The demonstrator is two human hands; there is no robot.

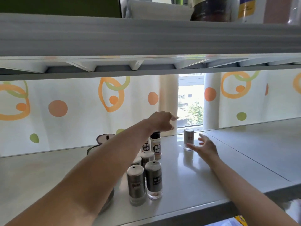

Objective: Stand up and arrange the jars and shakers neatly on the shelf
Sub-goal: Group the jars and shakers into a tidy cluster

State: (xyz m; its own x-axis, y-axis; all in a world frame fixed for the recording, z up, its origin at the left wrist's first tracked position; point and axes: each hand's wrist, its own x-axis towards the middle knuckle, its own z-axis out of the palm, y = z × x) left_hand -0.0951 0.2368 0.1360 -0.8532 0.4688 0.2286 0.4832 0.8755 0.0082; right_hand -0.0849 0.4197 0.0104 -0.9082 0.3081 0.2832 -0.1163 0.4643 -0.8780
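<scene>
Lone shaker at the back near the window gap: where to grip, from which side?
Wrap the lone shaker around its round body, mid-height, coming from the front right, where the open right hand is. It stands upright and apart from the grouped shakers to its left.

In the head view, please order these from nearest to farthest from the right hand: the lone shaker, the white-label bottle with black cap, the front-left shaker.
1. Lone shaker, just left of the right hand, beside its fingers.
2. White-label bottle, further left, toward the back of the shelf.
3. Front-left shaker, farthest left, near the front edge.
</scene>
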